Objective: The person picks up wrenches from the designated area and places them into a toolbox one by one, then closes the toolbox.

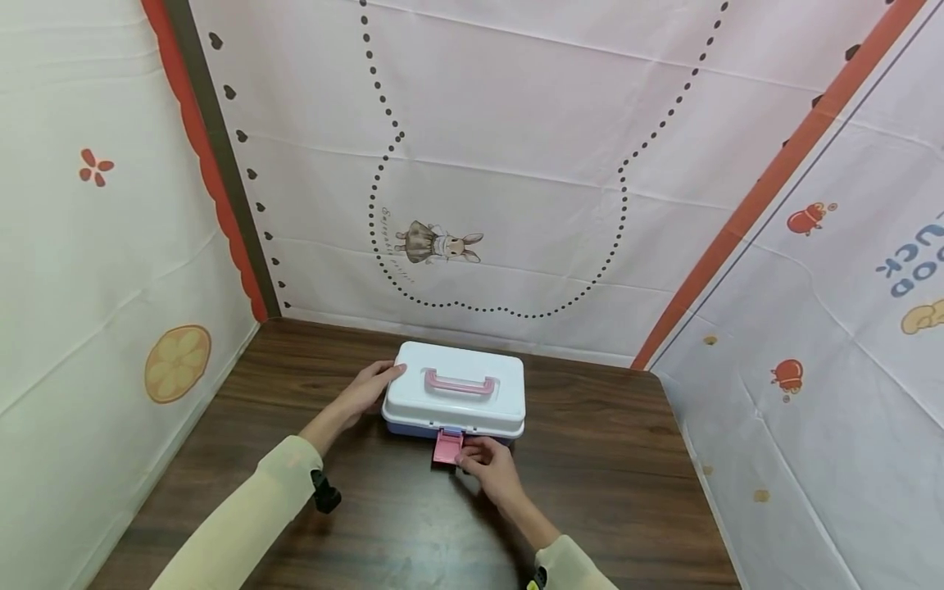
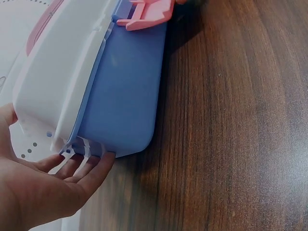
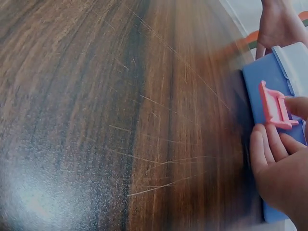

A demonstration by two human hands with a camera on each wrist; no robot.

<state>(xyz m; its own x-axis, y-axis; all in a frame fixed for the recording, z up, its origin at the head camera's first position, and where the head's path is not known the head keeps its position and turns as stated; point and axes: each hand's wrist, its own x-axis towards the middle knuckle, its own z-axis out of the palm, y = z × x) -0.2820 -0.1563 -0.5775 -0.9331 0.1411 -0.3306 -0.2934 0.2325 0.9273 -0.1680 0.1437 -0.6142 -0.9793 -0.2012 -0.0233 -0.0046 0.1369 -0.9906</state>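
Observation:
A plastic storage box (image 1: 413, 407) with a white lid (image 1: 460, 356) and a blue base (image 2: 122, 86) stands on the table. Its pink carrying handle (image 1: 459, 383) lies across the lid. The pink latch (image 1: 448, 447) on the front is swung outward from the base. At the box's left end, my left hand (image 1: 367, 388) holds it, thumb by the lid and fingertips against the end wall. My right hand (image 1: 492, 471) pinches the latch near its edge, with the thumb (image 3: 297, 106) on it and the other fingers beside it, close to the blue front.
Dark wood-grain table (image 1: 605, 492) lies under the box. White printed cloth (image 1: 501, 205) hangs behind it, with more cloth at the left and right sides. Both forearms wear pale sleeves (image 1: 243, 508), and a dark strap (image 1: 324, 492) sits at the left wrist.

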